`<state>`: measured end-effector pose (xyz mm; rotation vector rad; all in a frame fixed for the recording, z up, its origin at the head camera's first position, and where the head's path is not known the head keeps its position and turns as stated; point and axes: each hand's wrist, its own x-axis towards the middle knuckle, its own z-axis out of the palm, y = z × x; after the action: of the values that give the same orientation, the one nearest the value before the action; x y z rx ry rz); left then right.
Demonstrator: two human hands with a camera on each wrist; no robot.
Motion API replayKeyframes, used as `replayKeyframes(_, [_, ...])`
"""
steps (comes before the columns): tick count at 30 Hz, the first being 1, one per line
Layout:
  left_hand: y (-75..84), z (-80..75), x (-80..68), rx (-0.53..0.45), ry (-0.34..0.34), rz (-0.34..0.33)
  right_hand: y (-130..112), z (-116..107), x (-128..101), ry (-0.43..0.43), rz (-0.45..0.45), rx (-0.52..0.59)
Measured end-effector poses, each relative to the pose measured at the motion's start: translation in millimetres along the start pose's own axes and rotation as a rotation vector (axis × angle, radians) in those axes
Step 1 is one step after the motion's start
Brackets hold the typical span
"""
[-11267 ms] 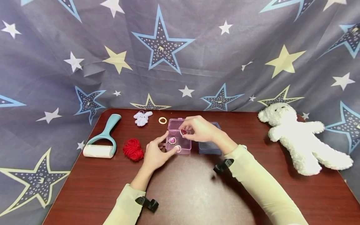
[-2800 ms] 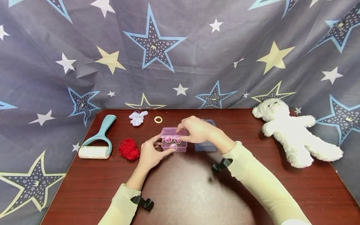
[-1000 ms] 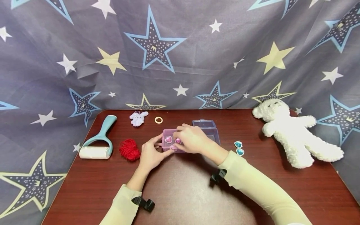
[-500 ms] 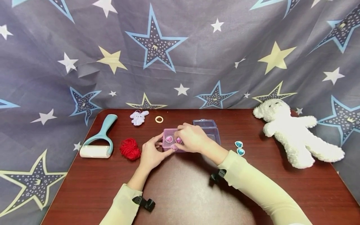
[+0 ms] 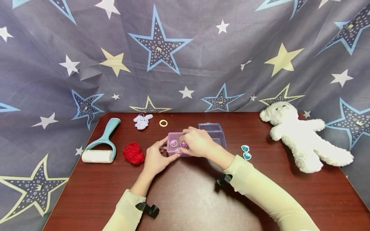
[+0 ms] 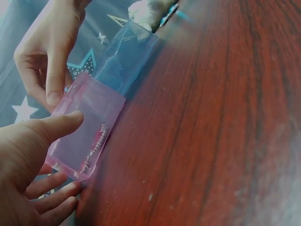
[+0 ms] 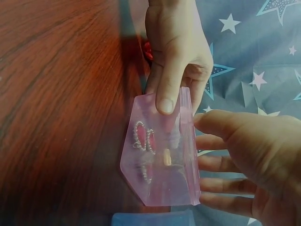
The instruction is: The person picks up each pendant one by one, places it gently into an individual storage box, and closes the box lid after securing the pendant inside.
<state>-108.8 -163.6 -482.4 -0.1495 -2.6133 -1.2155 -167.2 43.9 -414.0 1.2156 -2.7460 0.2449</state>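
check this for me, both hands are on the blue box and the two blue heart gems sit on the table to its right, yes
Not quite: the hands hold the pink box, not the blue box, as the head view shows. The two blue heart gems do lie on the table to the right.

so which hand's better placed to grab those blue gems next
Probably the right hand: the blue gems lie on its side of the pink box. The left hand grips the box from the far side.
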Motion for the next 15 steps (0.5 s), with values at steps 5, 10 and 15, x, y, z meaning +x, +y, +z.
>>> replayKeyframes(5, [4.0,-3.1,-0.2,-0.004,-0.006,0.026,0.1,-1.3,-0.7,0.001,0.001,0.007])
replayKeyframes(10, [8.3,-5.7,2.0,0.007,-0.001,0.067,1.1,-2.0,-1.2,-0.003,-0.005,0.012])
replayKeyframes(15, [10.2,-6.4,2.7,-0.016,0.010,0.080,2.9,-2.9,-1.0,-0.004,-0.033,0.019])
